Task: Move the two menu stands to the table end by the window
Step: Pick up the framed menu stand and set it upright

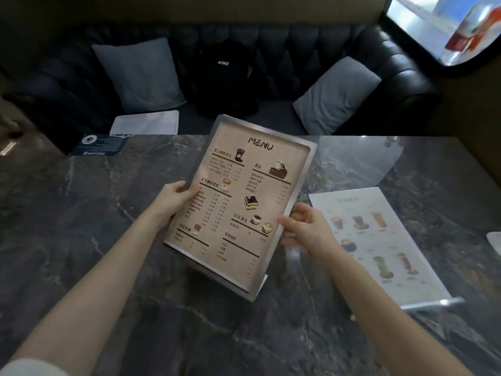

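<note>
Above the marble table (pixel 81 213) | tan menu stand (pixel 241 202), tilted | left hand (pixel 173 198) and right hand (pixel 303 229) grasp its edges

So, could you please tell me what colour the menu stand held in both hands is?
Beige with dark print, in the head view: menu stand.

I see two bare forearms and hands, left hand (pixel 173 198), right hand (pixel 303 229); pale sleeve edge on left arm.
</note>
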`<control>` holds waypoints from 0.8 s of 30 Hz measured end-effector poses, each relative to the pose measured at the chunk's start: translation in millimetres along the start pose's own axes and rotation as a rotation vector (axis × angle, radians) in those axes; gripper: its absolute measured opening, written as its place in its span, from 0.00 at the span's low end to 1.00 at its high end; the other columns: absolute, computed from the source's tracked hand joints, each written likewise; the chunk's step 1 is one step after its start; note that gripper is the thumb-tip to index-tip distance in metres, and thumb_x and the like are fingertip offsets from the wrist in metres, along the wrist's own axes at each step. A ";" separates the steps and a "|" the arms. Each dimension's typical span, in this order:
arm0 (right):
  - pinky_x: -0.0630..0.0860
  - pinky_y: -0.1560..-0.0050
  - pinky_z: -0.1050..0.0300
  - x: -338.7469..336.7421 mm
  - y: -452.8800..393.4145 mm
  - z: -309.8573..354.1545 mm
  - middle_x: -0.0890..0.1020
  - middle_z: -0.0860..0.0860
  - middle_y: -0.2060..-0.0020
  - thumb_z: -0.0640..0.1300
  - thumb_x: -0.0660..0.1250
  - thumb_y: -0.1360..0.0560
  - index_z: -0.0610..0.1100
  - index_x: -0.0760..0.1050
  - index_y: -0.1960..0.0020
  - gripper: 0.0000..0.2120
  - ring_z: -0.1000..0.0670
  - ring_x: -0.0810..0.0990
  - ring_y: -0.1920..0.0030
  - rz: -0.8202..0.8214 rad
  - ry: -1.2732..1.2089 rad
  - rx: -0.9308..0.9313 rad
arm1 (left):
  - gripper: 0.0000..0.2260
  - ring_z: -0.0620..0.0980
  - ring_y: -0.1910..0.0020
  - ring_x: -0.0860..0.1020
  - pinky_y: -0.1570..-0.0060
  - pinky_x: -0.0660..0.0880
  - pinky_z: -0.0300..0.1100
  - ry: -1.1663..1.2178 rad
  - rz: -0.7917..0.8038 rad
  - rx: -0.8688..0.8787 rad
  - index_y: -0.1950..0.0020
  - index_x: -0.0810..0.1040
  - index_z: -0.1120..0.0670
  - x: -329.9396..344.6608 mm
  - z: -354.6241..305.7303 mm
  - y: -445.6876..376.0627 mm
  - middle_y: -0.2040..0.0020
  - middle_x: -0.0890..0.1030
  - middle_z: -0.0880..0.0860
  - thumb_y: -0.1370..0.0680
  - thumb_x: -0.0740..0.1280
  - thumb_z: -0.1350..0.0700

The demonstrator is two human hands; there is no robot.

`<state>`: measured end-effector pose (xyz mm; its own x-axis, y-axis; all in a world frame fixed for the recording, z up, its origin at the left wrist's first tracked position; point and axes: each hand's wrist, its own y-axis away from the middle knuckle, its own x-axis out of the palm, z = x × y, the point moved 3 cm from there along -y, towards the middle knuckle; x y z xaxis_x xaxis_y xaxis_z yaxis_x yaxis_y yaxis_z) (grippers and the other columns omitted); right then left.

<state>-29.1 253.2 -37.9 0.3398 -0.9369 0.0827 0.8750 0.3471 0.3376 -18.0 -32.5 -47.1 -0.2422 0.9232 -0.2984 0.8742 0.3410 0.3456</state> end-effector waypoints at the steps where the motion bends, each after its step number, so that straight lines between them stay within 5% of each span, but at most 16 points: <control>1: 0.82 0.66 0.56 -2.5 2.8 4.4 0.85 0.50 0.60 0.35 0.65 0.26 0.41 0.73 0.48 0.07 0.49 0.85 0.60 -0.011 0.008 -0.036 | 0.10 0.47 0.60 0.82 0.66 0.78 0.38 0.009 -0.004 0.032 0.48 0.79 0.58 3.8 -3.1 -0.5 0.56 0.83 0.53 0.24 0.67 0.52; 5: 0.83 0.59 0.50 -8.4 12.7 6.8 0.84 0.45 0.56 0.33 0.63 0.25 0.38 0.73 0.47 0.08 0.47 0.85 0.55 -0.095 0.004 -0.154 | 0.06 0.45 0.59 0.82 0.66 0.77 0.36 0.040 0.012 0.119 0.54 0.79 0.52 15.4 -9.5 -5.9 0.56 0.83 0.50 0.24 0.66 0.51; 8: 0.82 0.61 0.57 -8.9 17.3 -1.4 0.84 0.43 0.56 0.32 0.62 0.25 0.39 0.73 0.47 0.09 0.49 0.84 0.55 -0.112 -0.002 -0.220 | 0.08 0.47 0.54 0.82 0.57 0.78 0.42 0.104 0.027 0.136 0.51 0.79 0.55 20.9 -5.2 -10.5 0.53 0.83 0.51 0.24 0.66 0.51; 10: 0.82 0.59 0.59 -8.8 18.5 -7.5 0.84 0.44 0.55 0.31 0.61 0.25 0.41 0.74 0.47 0.10 0.51 0.84 0.55 -0.135 0.006 -0.238 | 0.07 0.43 0.57 0.83 0.59 0.79 0.36 0.144 0.032 0.148 0.51 0.79 0.54 23.7 2.0 -11.4 0.53 0.83 0.49 0.24 0.66 0.52; 15: 0.80 0.48 0.45 -8.1 18.0 -14.9 0.84 0.51 0.58 0.33 0.63 0.25 0.48 0.75 0.52 0.11 0.49 0.83 0.52 -0.162 0.128 -0.272 | 0.05 0.42 0.55 0.83 0.57 0.79 0.37 0.269 0.053 0.134 0.49 0.79 0.51 26.9 21.6 -12.3 0.53 0.84 0.48 0.22 0.63 0.56; 19: 0.78 0.46 0.40 -4.2 19.6 -17.0 0.84 0.41 0.54 0.33 0.64 0.26 0.40 0.74 0.49 0.07 0.45 0.83 0.51 -0.184 0.154 -0.273 | 0.06 0.49 0.48 0.80 0.46 0.76 0.47 0.306 0.067 0.117 0.47 0.79 0.51 24.9 31.8 -15.2 0.48 0.82 0.52 0.22 0.64 0.56; 24: 0.78 0.47 0.39 -0.4 22.9 -18.9 0.84 0.41 0.53 0.34 0.64 0.26 0.39 0.74 0.48 0.07 0.45 0.83 0.51 -0.201 0.212 -0.273 | 0.06 0.39 0.54 0.83 0.55 0.77 0.36 0.294 0.057 0.133 0.48 0.79 0.49 23.8 33.5 -13.7 0.51 0.84 0.46 0.23 0.64 0.55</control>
<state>-2.7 262.3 -48.0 0.1912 -0.9676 -0.1647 0.9810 0.1830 0.0637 -21.6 -21.2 -88.7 -0.2852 0.9585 -0.0057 0.9324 0.2788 0.2298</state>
